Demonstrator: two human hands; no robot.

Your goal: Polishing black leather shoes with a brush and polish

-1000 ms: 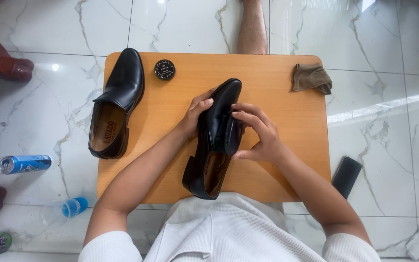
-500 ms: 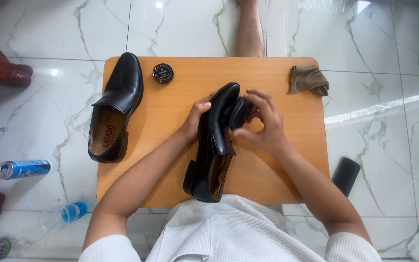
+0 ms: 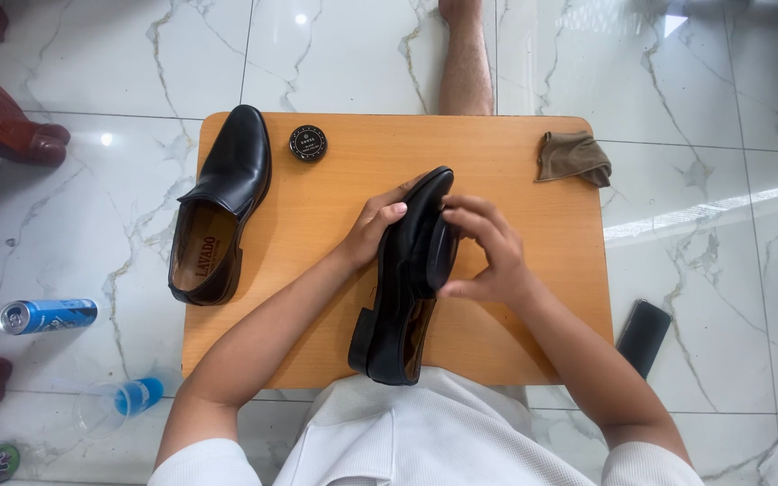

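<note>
A black leather loafer (image 3: 400, 297) lies tipped on its side in the middle of a small wooden table (image 3: 335, 180). My left hand (image 3: 374, 227) grips the shoe's upper from the left. My right hand (image 3: 488, 252) holds the front part from the right, fingers curled over the toe area. The matching black loafer (image 3: 222, 202) stands upright at the table's left edge. A small round black tin (image 3: 307, 142) sits near the far edge, beside that shoe. A crumpled brown cloth (image 3: 573, 158) lies at the far right corner.
The table stands on a white marble floor. A dark phone (image 3: 643, 337) lies on the floor to the right. A blue can (image 3: 47, 316) and a plastic cup (image 3: 117, 403) lie at the left. A reddish-brown shoe (image 3: 6, 121) sits at the far left. A bare leg (image 3: 465, 58) extends beyond the table.
The held loafer has been rolled from upright onto its side. My right hand has shifted up toward the toe, and my left hand has stayed on the upper.
</note>
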